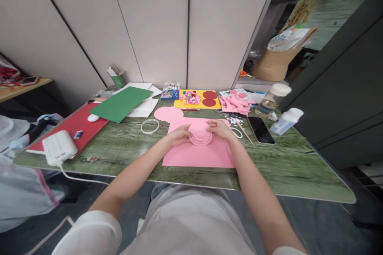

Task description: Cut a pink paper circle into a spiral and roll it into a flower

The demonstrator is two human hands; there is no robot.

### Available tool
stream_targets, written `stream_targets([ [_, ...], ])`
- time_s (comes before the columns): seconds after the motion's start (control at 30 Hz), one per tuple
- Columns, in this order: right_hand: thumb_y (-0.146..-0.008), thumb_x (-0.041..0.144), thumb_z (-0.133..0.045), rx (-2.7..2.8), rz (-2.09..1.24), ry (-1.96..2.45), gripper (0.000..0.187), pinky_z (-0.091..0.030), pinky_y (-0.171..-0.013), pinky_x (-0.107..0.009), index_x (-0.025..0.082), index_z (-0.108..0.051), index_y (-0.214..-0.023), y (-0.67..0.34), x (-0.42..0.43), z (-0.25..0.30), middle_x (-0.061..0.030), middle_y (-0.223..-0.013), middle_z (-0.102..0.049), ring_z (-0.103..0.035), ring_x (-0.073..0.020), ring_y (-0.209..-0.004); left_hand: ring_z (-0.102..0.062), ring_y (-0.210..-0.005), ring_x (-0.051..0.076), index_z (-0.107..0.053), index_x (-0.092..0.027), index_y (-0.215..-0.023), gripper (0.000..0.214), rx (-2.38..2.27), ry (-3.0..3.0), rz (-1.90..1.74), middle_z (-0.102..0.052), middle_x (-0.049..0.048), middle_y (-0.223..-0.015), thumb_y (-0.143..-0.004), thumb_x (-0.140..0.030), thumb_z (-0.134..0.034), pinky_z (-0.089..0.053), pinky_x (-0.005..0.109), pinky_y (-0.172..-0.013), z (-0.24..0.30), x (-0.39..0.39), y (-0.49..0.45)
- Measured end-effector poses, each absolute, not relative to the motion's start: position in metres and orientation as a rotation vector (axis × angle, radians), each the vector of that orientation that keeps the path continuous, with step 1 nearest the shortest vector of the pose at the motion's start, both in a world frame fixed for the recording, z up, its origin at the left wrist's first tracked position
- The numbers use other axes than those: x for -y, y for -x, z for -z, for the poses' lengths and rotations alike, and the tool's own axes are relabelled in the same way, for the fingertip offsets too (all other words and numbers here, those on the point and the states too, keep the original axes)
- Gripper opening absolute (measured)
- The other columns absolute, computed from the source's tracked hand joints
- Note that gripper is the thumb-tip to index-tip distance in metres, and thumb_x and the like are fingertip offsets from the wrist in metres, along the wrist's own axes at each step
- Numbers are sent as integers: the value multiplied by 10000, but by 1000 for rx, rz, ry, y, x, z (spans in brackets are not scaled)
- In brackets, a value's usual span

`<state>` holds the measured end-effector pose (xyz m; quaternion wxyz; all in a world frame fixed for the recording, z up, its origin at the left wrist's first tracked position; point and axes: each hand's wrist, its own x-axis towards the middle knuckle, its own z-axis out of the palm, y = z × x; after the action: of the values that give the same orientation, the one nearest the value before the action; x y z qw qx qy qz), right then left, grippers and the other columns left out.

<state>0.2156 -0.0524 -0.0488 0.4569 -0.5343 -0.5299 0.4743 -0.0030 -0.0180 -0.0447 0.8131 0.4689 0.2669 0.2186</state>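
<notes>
Disc (200,134) over sheet (197,157), cut in rings, round, no long axis. Left hand (180,134) pinches rim at 9 o'clock, right hand (220,128) at 2 o'clock; both touching, neither nearer. Whether disc rests on sheet: cannot tell

Pink disc (200,134) — partly hidden by hands (180,134) (220,129); right sleeve (289,251) — cut off.

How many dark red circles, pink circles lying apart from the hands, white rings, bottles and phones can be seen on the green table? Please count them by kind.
Dark red circles: 2
Pink circles: 2
White rings, one partly hidden: 2
Bottles: 2
Phone: 1
Total: 9
</notes>
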Motion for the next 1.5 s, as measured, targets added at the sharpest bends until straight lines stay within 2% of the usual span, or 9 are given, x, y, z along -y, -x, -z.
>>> stream_targets([
  [0.1, -533, 233, -720, 1280, -1141, 1316, 334, -469, -681, -268, 157, -652, -851, -214, 53, 47, -30, -782, -686, -602, -135, -713, -619, -884, 199, -588, -128, -1094, 492, -607, -1011, -565, -652, 134, -1062, -617, -95, -700, -471, 335, -808, 49, 21, -3],
  [0.27, -547, 269, -717, 1257, -1138, 1311, 380, -455, -626, -250, 157, -642, -902, -211, 56, 42, -35, -793, -682, -593, -132, -695, -621, -842, 197, -623, -85, -1030, 493, -654, -1053, -714, -676, 132, -994, -562, -151, -767, -460, 327, -802, 61, 29, -15],
  [0.43, -571, 277, -702, 1264, -1207, 1315, 396, -392, -514, -202, 160, -659, -947, -210, 63, 31, -35, -798, -675, -558, -107, -620, -615, -839, 206, -645, -81, -997, 508, -651, -1094, -768, -691, 116, -948, -518, -170, -789, -450, 332, -819, 67, 28, -17],
  [0.57, -575, 289, -697, 1235, -1190, 1333, 383, -362, -493, -191, 158, -661, -934, -211, 65, 28, -15, -740, -654, -510, -82, -566, -603, -841, 204, -656, -74, -974, 497, -631, -1117, -740, -686, 123, -951, -500, -148, -788, -447, 332, -810, 67, 24, -14],
  [0.83, -591, 314, -683, 1226, -1189, 1348, 346, -346, -475, -192, 175, -659, -907, -211, 64, 29, -4, -696, -629, -496, -90, -560, -591, -893, 213, -634, -96, -1039, 540, -550, -1118, -662, -663, 123, -1032, -510, -67, -736, -445, 335, -824, 59, 27, -12],
  [1.07, -603, 300, -675, 1197, -1160, 1367, 341, -289, -424, -165, 172, -651, -919, -213, 64, 30, 6, -697, -605, -440, -64, -516, -598, -969, 249, -597, -117, -1124, 593, -505, -1055, -609, -646, 134, -1096, -541, -13, -583, -457, 360, -851, 51, 24, -11],
  [1.3, -635, 291, -676, 1183, -1194, 1347, 321, -381, -475, -176, 186, -642, -936, -214, 63, 31, -20, -799, -641, -538, -90, -607, -602, -957, 240, -553, -168, -1192, 666, -520, -1051, -574, -627, 109, -1132, -545, -14, -541, -490, 359, -796, 51, 19, -6],
  [1.5, -584, 254, -712, 1221, -1236, 1314, 340, -393, -479, -179, 182, -648, -910, -215, 62, 35, -20, -793, -676, -574, -108, -618, -600, -907, 208, -541, -163, -1188, 646, -536, -1076, -553, -609, 113, -1137, -557, -23, -547, -507, 330, -737, 50, 17, -3],
])
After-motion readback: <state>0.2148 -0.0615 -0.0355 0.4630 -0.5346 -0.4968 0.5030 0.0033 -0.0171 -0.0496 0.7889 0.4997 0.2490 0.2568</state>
